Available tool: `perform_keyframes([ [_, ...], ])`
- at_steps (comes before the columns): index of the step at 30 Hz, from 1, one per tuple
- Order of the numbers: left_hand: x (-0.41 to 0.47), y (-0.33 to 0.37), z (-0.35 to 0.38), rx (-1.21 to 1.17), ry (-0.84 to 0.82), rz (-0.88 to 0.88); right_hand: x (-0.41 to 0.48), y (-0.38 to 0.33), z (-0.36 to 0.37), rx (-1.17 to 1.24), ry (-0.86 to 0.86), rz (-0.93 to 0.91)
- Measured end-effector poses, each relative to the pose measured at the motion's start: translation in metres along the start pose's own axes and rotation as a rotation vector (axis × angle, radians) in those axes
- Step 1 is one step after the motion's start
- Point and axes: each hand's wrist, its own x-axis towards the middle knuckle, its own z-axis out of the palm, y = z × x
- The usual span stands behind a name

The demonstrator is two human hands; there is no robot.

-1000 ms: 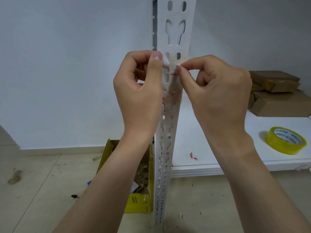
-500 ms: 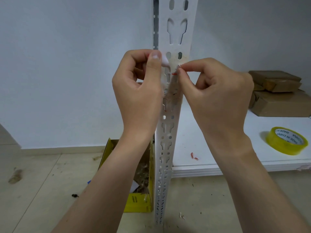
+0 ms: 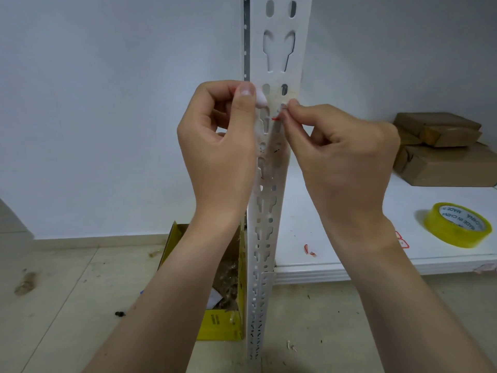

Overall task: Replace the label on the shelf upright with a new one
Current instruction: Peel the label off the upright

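**Shelf upright**: a white slotted steel post, standing vertical. The stretch of its face between the two hands carries yellowish adhesive residue and torn remains of a label.

**Left hand**: at the upright's left edge. The fingers are curled toward the palm, and the thumb is uppermost, pressing down on a white label scrap that lies against that edge. Whether the scrap is attached to the post cannot be told.

**Right hand**: at the upright's right edge, slightly lower than the left hand. The thumb and forefinger tips are closed together, pinching a small red-edged label fragment on the upright's face. The other fingers are curled under.

**Right of the upright:** a white shelf board meets it low down.
- A roll of yellow-tinted tape sits far out along the board.
- Brown cardboard parcels are stacked at the back.
- A red-and-white scrap lies near the front, close to the upright.

**Left of the upright, at its foot:** an open yellow carton stands on the floor, holding crumpled waste.
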Motion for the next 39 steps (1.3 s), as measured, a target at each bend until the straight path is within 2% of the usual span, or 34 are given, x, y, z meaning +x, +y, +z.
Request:
perform_keyframes([
  [33, 0.002, 0.002, -0.002, -0.006, 0.01, 0.006, 0.005, -0.017, 0.002, -0.029, -0.085, 0.171],
  [39, 0.003, 0.002, -0.003, 0.001, 0.016, 0.011, 0.004, -0.013, -0.004, -0.057, -0.086, 0.111],
])
